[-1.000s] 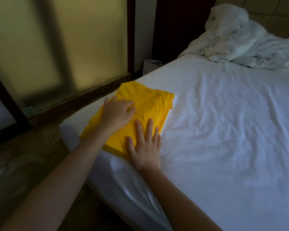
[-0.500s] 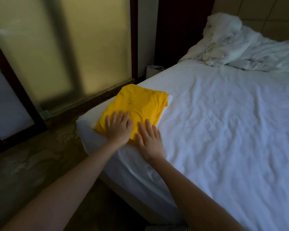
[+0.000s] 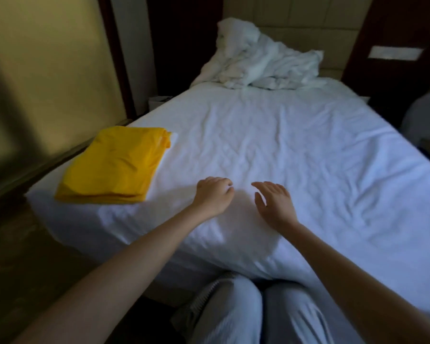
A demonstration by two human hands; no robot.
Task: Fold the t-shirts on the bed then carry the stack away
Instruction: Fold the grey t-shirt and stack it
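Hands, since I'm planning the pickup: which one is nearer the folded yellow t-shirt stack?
The left hand: it sits between the folded yellow t-shirt stack and the right hand.

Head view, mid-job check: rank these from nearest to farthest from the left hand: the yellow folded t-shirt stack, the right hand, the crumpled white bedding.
Measured from the left hand:
1. The right hand, just beside it on its right.
2. The yellow folded t-shirt stack, off to its left at the near-left corner of the bed.
3. The crumpled white bedding, piled at the bed's far end.
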